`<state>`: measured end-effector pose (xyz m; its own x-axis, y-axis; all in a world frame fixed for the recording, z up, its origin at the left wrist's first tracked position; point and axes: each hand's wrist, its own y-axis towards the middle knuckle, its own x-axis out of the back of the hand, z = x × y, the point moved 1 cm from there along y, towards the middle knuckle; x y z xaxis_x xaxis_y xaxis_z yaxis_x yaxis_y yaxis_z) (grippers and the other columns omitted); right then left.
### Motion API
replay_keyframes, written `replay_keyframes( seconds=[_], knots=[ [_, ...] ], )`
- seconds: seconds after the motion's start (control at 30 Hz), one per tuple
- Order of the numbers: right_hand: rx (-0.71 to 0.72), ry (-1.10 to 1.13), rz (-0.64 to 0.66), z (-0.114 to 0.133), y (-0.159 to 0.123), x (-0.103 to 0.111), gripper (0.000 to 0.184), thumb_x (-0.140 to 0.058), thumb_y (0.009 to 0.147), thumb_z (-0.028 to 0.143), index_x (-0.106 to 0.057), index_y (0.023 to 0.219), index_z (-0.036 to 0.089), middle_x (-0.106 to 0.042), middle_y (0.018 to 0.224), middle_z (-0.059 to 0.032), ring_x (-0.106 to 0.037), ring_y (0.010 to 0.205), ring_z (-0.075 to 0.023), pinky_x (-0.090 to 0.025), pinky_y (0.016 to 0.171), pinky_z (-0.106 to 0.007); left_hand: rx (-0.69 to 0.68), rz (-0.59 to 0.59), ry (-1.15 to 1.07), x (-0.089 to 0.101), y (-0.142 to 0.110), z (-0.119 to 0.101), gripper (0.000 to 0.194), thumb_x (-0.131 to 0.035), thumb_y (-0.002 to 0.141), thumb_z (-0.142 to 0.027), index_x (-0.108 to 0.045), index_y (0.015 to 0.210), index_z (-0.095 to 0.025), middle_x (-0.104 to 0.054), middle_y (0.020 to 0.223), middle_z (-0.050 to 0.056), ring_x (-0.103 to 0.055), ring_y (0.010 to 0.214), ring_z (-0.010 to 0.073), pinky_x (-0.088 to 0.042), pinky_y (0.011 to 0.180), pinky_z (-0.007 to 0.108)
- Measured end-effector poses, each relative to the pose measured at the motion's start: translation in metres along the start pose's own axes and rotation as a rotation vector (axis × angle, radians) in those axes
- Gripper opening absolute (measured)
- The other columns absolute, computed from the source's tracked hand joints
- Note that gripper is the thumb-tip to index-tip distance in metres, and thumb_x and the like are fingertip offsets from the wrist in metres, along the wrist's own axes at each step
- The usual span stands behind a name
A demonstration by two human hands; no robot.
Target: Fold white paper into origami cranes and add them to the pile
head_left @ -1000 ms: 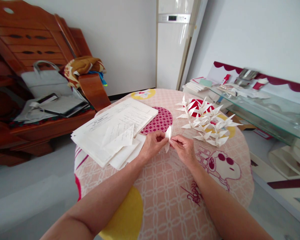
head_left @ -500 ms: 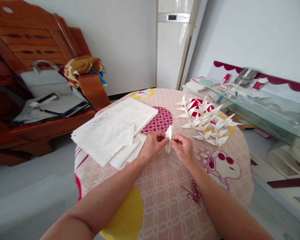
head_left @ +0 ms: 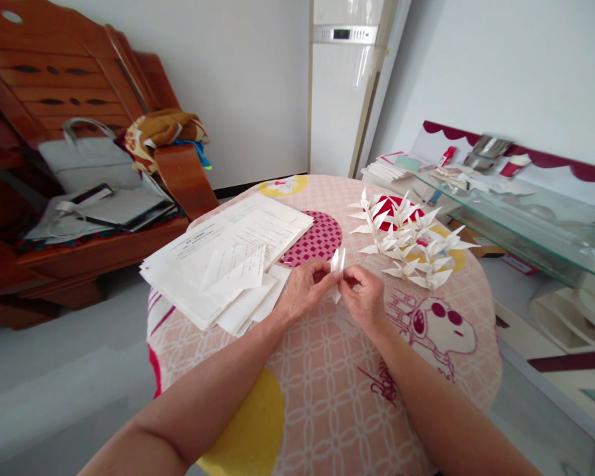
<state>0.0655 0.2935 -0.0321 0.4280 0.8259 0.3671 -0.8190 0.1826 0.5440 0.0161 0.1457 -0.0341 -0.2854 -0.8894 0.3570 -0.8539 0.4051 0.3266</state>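
A narrow folded white paper (head_left: 337, 262) stands upright between my two hands, above the middle of the table. My left hand (head_left: 305, 285) pinches it from the left with thumb and fingers. From the right, my right hand (head_left: 363, 294) grips its edge, fingertips close to those of the left. The lower part of the paper is partly hidden by the fingers. Several folded white paper cranes (head_left: 406, 238) sit grouped beyond my right hand. Beside my left forearm lies a stack of printed sheets (head_left: 218, 254), with smaller cut papers (head_left: 250, 307) by its near edge.
A patterned cloth covers the round table (head_left: 327, 410). To the right stands a glass shelf (head_left: 535, 231) with papers, metal bowls and a red item. A wooden bench (head_left: 74, 264) holding a bag (head_left: 89, 158) is at left. A tall white air conditioner (head_left: 342, 99) stands behind.
My right hand has moved slightly left, closing in on my left fingertips. The folded paper has turned and its upper layers now show spread a little apart.
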Motion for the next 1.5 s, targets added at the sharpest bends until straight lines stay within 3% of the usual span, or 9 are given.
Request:
replay_keyframes(
  seconds=[0.3,0.6,0.8,1.0,1.17,1.3,1.5],
  knots=[
    [0.063,0.030,0.051,0.000,0.000,0.003,0.014,-0.059,0.086,0.024,-0.067,0.076,0.021,-0.065,0.070,-0.0020,-0.059,0.064,-0.0153,-0.047,0.064,-0.028,-0.027,-0.029,-0.060,0.001,0.002,0.003,0.026,-0.063,0.090,-0.039,-0.068,0.085,-0.014,-0.065,0.078,0.004,-0.056,0.070,0.0145,-0.043,0.066,0.025],
    [-0.129,0.241,0.070,-0.002,-0.002,0.002,0.011,-0.068,0.081,0.031,-0.071,0.077,0.020,-0.068,0.071,-0.0015,-0.060,0.062,-0.0157,-0.049,0.059,-0.028,0.113,0.046,-0.573,0.001,0.008,0.000,0.037,-0.082,0.073,-0.044,-0.061,0.078,-0.015,-0.063,0.072,0.000,-0.056,0.065,0.0109,-0.045,0.064,0.023],
    [0.074,0.060,-0.012,0.006,0.000,0.005,0.010,-0.064,0.085,0.022,-0.071,0.078,0.022,-0.065,0.078,-0.0039,-0.061,0.071,-0.0171,-0.051,0.068,-0.030,0.084,0.003,-0.587,-0.003,0.007,0.002,0.033,-0.082,0.074,-0.041,-0.062,0.079,-0.015,-0.063,0.073,0.000,-0.057,0.066,0.0103,-0.046,0.066,0.023],
    [0.115,-0.024,-0.055,0.013,-0.001,0.007,0.012,-0.061,0.087,0.020,-0.071,0.081,0.023,-0.065,0.083,-0.0057,-0.062,0.080,-0.0196,-0.052,0.074,-0.033,0.057,-0.009,-0.541,-0.004,0.007,0.006,0.030,-0.079,0.077,-0.040,-0.064,0.082,-0.015,-0.064,0.076,0.000,-0.057,0.069,0.0106,-0.046,0.068,0.023],
    [0.119,0.011,-0.046,0.012,0.000,0.006,0.011,-0.060,0.087,0.020,-0.069,0.081,0.021,-0.066,0.080,-0.0051,-0.062,0.074,-0.0177,-0.051,0.071,-0.031,0.052,0.006,-0.541,-0.005,0.007,0.008,0.030,-0.079,0.077,-0.039,-0.063,0.081,-0.014,-0.063,0.076,0.000,-0.057,0.069,0.0107,-0.045,0.067,0.022],
    [0.045,0.050,-0.011,0.007,-0.001,0.004,0.009,-0.063,0.084,0.022,-0.068,0.078,0.020,-0.067,0.075,-0.0027,-0.062,0.068,-0.0159,-0.050,0.067,-0.029,0.057,0.012,-0.571,-0.006,0.007,0.009,0.029,-0.080,0.077,-0.037,-0.064,0.082,-0.013,-0.064,0.075,0.000,-0.059,0.068,0.0107,-0.045,0.066,0.022],
    [-0.222,0.322,0.010,0.000,-0.002,-0.002,0.010,-0.069,0.078,0.027,-0.067,0.084,0.020,-0.071,0.075,-0.0016,-0.064,0.066,-0.0161,-0.051,0.064,-0.028,0.118,-0.045,-0.586,-0.007,0.004,0.007,0.026,-0.080,0.075,-0.031,-0.064,0.084,-0.013,-0.068,0.074,0.001,-0.063,0.065,0.0110,-0.047,0.063,0.021]
  ],
)
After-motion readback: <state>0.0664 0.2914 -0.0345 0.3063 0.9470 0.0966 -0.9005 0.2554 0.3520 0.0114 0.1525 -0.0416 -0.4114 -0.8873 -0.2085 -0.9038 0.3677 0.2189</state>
